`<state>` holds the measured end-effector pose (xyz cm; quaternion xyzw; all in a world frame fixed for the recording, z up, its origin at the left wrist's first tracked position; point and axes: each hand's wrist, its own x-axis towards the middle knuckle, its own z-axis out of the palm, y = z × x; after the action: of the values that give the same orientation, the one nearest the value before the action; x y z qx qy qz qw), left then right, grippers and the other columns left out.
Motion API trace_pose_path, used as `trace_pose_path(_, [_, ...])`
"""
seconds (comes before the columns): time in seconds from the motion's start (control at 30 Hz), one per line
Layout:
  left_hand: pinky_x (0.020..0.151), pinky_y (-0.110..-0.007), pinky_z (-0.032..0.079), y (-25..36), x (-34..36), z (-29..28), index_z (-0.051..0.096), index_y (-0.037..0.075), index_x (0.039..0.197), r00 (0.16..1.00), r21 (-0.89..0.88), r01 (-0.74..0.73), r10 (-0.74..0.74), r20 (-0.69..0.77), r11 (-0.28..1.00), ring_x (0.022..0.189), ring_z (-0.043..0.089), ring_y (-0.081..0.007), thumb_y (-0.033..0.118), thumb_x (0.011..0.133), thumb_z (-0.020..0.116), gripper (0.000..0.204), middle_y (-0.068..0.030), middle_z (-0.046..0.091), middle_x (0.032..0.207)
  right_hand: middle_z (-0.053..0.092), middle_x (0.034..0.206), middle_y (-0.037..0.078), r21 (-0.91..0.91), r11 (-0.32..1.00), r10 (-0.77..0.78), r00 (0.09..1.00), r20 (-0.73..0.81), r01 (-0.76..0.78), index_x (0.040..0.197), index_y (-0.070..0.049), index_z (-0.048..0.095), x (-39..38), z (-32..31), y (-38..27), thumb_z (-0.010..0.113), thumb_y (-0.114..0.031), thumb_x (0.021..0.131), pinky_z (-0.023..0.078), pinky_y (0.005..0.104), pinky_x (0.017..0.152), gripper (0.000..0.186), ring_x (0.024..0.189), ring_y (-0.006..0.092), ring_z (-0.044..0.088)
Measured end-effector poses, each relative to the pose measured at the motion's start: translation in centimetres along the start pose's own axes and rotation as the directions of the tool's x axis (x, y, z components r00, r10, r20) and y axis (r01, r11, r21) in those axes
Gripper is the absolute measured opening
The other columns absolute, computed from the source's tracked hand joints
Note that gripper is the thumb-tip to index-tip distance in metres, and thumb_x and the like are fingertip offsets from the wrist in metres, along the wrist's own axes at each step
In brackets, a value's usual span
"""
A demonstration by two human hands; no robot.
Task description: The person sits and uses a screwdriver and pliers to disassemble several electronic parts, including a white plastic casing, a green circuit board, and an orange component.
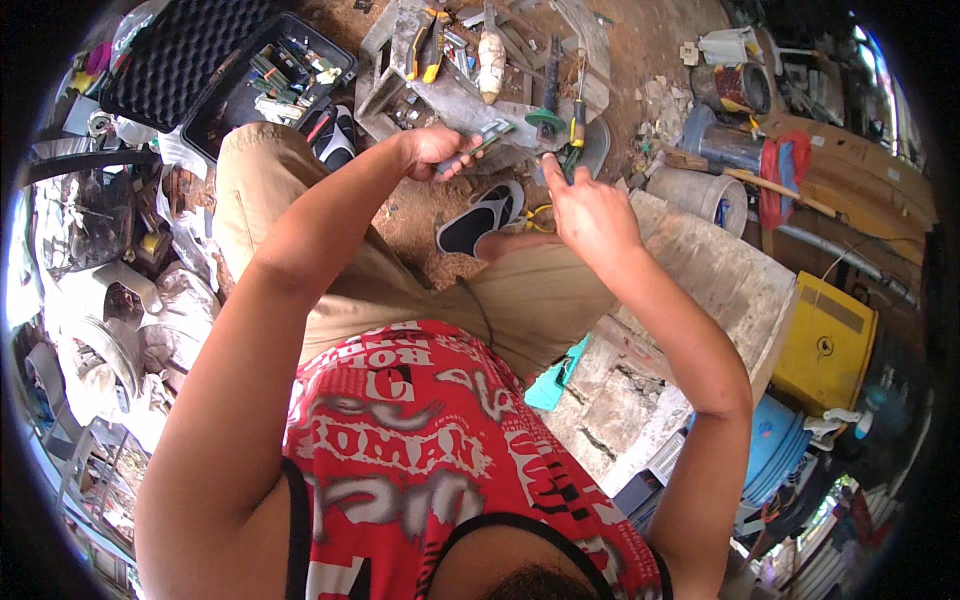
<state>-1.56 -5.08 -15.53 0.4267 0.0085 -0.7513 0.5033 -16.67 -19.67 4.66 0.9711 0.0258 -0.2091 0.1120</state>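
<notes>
- The left arm comes up from the lower left, bends at the elbow, and slants to the top middle of the picture.
- The left hand is curled up small, with its fingers and thumb pinching a thin green board.
- The right arm comes up from the lower right, bends at the elbow, and leans in toward the top middle.
- The right hand has its back facing up. One finger pokes out straight and the others are bent. I cannot tell if it is holding something.
- The green board is at the top middle, between the two hands but in the left one. It is flat and long, tilted so its far end points up and right, with a pale patch on it.
- Just above the right hand is a screwdriver with a yellow and black handle.
- Higher up, yellow and black pliers lie on a grey stand.
- At the upper left, an open black case has more green boards in it.
</notes>
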Motion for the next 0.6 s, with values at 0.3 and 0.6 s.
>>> trace_pose_path(0.3, [0.042, -0.024, 0.034, -0.5, 0.3, 2.6, 0.06, 0.011, 0.082, 0.941, 0.164, -0.073, 0.123, -0.316, 0.984, 0.047, 0.041, -0.008, 0.042, 0.095, 0.054, 0.034, 0.0043, 0.047, 0.06, 0.066, 0.075, 0.021, -0.005, 0.99, -0.137, 0.987, 0.082, 0.138, 0.114, 0.0, 0.06, 3.3, -4.5, 0.7, 0.051, -0.012, 0.084, 0.054, 0.0451, 0.059, 0.034, 0.068, 0.0349, 0.067])
trace_pose_path(0.6, [0.045, -0.038, 0.047, -0.8, 1.4, 3.5, 0.063, 0.0, 0.069, 0.811, 0.615, 0.01, 0.354, -0.467, 0.789, 0.046, 0.057, -0.0232, 0.041, 0.092, 0.055, 0.047, -0.0113, 0.06, 0.059, 0.069, 0.08, 0.016, -0.076, 0.988, -0.128, 0.987, 0.1, 0.136, 0.095, -0.001, 0.065, 2.7, -4.9, 0.4, 0.041, -0.012, 0.092, 0.055, 0.0413, 0.064, 0.027, 0.073, 0.03, 0.069])
